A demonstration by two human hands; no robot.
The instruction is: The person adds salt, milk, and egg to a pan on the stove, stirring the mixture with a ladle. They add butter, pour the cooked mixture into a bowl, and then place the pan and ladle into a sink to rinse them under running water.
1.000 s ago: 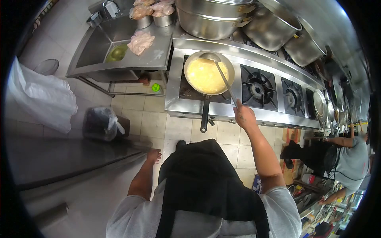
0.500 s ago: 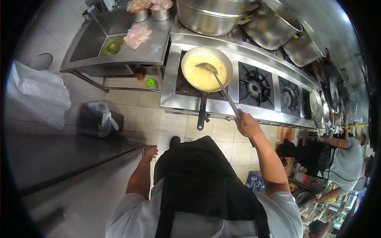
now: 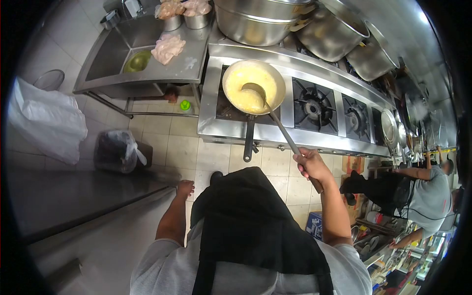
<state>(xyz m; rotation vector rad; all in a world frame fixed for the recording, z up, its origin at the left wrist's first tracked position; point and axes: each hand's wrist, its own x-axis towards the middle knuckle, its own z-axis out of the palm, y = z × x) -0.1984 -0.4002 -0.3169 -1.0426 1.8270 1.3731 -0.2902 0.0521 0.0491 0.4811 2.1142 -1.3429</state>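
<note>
A pan (image 3: 229, 101) of pale yellow, liquid-looking food (image 3: 253, 73) sits over the left burner, its black handle (image 3: 249, 137) pointing toward me. My right hand (image 3: 310, 163) is wrapped round the handle of a long metal ladle (image 3: 285, 132), whose bowl lies in the food. Beside the corner of the dark metal counter at the left, my left hand (image 3: 185, 189) hangs with nothing visible in it, its small-looking fingers slightly apart. Neither hand touches the pan.
Large steel pots (image 3: 253, 27) stand behind the stove (image 3: 211, 129). At the upper left, a sink counter (image 3: 189, 73) bears a crumpled pinkish bag (image 3: 168, 48). A lined bin (image 3: 115, 150) is on the floor. Another person (image 3: 427, 196) stands at the far right.
My right hand has moved slightly right and down along the ladle, with its grip turned. The ladle's bowl has shifted lower in the pan. My left hand looks nearly unmoved.
</note>
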